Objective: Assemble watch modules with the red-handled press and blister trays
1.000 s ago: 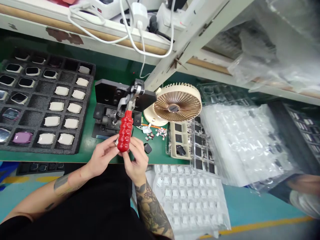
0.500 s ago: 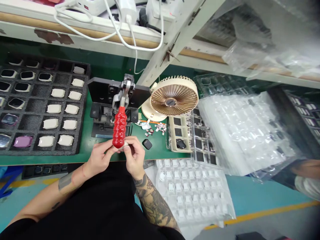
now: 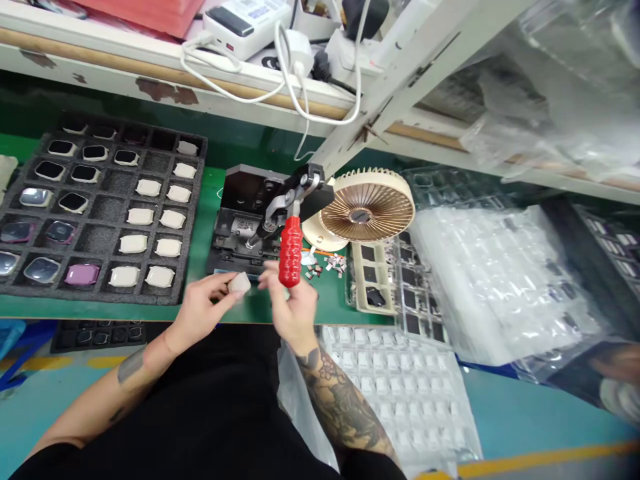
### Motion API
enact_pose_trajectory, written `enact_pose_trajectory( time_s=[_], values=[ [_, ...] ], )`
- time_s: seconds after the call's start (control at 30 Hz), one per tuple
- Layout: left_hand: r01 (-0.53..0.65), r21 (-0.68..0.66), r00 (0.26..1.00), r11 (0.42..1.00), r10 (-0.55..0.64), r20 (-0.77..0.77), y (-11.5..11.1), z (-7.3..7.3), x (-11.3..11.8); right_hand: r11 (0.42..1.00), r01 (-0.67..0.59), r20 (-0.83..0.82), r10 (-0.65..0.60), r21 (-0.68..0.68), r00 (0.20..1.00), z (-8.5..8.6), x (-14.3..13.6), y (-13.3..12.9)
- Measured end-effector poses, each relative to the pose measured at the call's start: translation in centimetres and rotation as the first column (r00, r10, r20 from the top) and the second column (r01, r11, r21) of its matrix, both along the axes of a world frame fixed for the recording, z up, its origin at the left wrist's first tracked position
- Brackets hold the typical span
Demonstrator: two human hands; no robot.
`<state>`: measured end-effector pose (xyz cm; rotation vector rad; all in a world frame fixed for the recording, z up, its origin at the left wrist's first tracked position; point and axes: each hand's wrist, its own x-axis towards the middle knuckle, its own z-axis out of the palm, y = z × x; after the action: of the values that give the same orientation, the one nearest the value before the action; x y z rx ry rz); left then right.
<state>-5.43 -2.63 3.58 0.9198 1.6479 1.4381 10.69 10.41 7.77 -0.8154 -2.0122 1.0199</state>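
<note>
My left hand (image 3: 207, 301) pinches a small off-white watch case (image 3: 239, 283) between thumb and fingers, just over the front edge of the bench. Close by on the right is my right hand (image 3: 294, 308), blurred, its fingers apart and nothing visible in them. It sits under the red ribbed handle (image 3: 290, 253) of a toggle clamp, which hides part of it; contact with the handle cannot be made out. Behind both hands stands the clamp's black press fixture (image 3: 240, 230), with a metal plunger above its bed.
A grey foam tray (image 3: 103, 217) of watches and white cases lies left. Right of the fixture are a cream fan (image 3: 367, 207), small loose parts (image 3: 335, 265) and a divided box (image 3: 370, 273). Plastic-wrapped trays (image 3: 495, 280) are stacked farther right. Cables (image 3: 280, 93) hang off the shelf.
My hands have come apart; the watch case stays in the left, while the right has moved rightwards. The view has shifted, and the clamp and handle now appear farther right, closer to the fan.
</note>
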Motion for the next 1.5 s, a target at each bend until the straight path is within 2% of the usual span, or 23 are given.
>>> enact_pose_trajectory(
  time_s=[0.03, 0.1, 0.13, 0.17, 0.23, 0.3, 0.4, 0.47, 0.53, 0.6, 0.67, 0.73, 0.77, 0.83, 0.9, 0.97, 1.03, 1.13, 1.23, 1.33, 1.43, 1.5],
  values=[
    [-0.005, -0.022, 0.983, 1.0, 0.009, 0.185, 0.2, 0.1, 0.0, 0.987, 0.091, -0.081, -0.08, 0.132, 0.993, 0.8, 0.1, 0.9],
    [-0.008, -0.043, 0.88, 0.999, 0.027, 0.473, 0.5, 0.6, -0.1, 0.908, 0.216, -0.226, -0.14, 0.358, 0.964, 2.4, 0.0, 3.2],
    [-0.01, -0.045, 0.829, 0.999, 0.033, 0.559, 0.6, 0.8, -0.1, 0.879, 0.217, -0.238, -0.123, 0.424, 0.963, 3.0, -0.2, 4.3],
    [-0.014, -0.043, 0.791, 0.999, 0.037, 0.611, 0.6, 1.1, -0.2, 0.873, 0.181, -0.201, -0.098, 0.452, 0.975, 3.7, -0.5, 5.4],
    [-0.013, -0.03, 0.757, 0.999, 0.029, 0.652, 0.5, 1.4, -0.3, 0.913, 0.051, -0.056, -0.031, 0.406, 0.998, 4.9, -1.4, 7.3],
    [-0.016, -0.006, 0.764, 1.0, 0.016, 0.644, 0.3, 1.5, -0.3, 0.945, -0.046, 0.022, 0.041, 0.323, 0.999, 6.2, -2.6, 8.2],
    [-0.047, 0.019, 0.804, 0.999, 0.027, 0.594, 0.1, 1.3, -0.3, 0.917, -0.116, -0.056, 0.148, 0.381, 0.987, 8.9, -4.1, 7.9],
    [-0.07, 0.029, 0.826, 0.997, 0.041, 0.562, 0.0, 1.1, -0.2, 0.88, -0.035, -0.178, 0.134, 0.473, 0.975, 10.5, -4.7, 6.9],
    [-0.097, 0.047, 0.844, 0.994, 0.057, 0.533, -0.1, 1.1, 0.0, 0.845, 0.154, -0.352, 0.043, 0.512, 0.935, 10.8, -4.7, 5.6],
    [-0.139, 0.074, 0.862, 0.988, 0.084, 0.499, -0.3, 1.4, 0.2, 0.795, 0.321, -0.488, -0.036, 0.515, 0.872, 9.0, -4.1, 4.2],
    [-0.167, 0.091, 0.879, 0.982, 0.107, 0.464, -0.7, 1.8, 0.3, 0.796, 0.307, -0.462, -0.038, 0.522, 0.886, 5.4, -2.9, 2.8],
    [-0.174, 0.105, 0.904, 0.979, 0.116, 0.411, -1.2, 2.1, 0.3, 0.885, 0.045, -0.215, 0.062, 0.463, 0.975, 1.1, -1.8, 1.6],
    [-0.17, 0.114, 0.924, 0.979, 0.118, 0.364, -1.4, 2.2, 0.2, 0.902, -0.063, -0.084, 0.109, 0.427, 0.99, -0.9, -1.4, 1.2],
    [-0.142, 0.136, 0.972, 0.98, 0.112, 0.208, -1.7, 2.3, -0.1, 0.902, -0.218, 0.15, 0.173, 0.372, 0.973, -3.9, -1.4, 0.9],
    [-0.083, 0.158, 0.996, 0.984, 0.089, -0.027, -1.9, 2.2, -0.6, 0.894, -0.281, 0.34, 0.159, 0.349, 0.927, -5.5, -2.3, 1.3],
    [-0.017, 0.173, 0.963, 0.985, 0.063, -0.263, -2.1, 2.3, -1.2, 0.893, -0.309, 0.465, 0.132, 0.327, 0.875, -5.9, -3.6, 2.0],
    [0.025, 0.177, 0.904, 0.984, 0.054, -0.425, -2.3, 2.5, -1.7, 0.902, -0.302, 0.495, 0.119, 0.308, 0.861, -5.8, -4.5, 2.5],
    [0.013, 0.139, 0.816, 0.99, 0.07, -0.574, -2.2, 2.7, -1.9, 0.938, -0.222, 0.372, 0.112, 0.267, 0.922, -5.4, -4.1, 2.1],
    [-0.042, 0.031, 0.693, 0.999, 0.052, -0.719, -0.6, 2.4, -1.5, 0.967, -0.15, 0.209, 0.106, 0.208, 0.972, -4.9, -1.6, 0.6],
    [-0.055, -0.106, 0.615, 0.993, -0.05, -0.787, 2.3, 1.7, -1.1, 0.973, -0.123, 0.135, 0.097, 0.194, 0.986, -4.6, 1.3, -0.6],
    [-0.039, -0.202, 0.613, 0.979, -0.137, -0.778, 5.1, 1.1, -0.9, 0.972, -0.105, 0.148, 0.074, 0.211, 0.986, -4.8, 3.2, -0.9],
    [-0.02, -0.248, 0.616, 0.969, -0.184, -0.766, 6.1, 1.1, -0.9, 0.972, -0.079, 0.159, 0.044, 0.222, 0.986, -5.0, 3.9, -0.7]
  ],
)
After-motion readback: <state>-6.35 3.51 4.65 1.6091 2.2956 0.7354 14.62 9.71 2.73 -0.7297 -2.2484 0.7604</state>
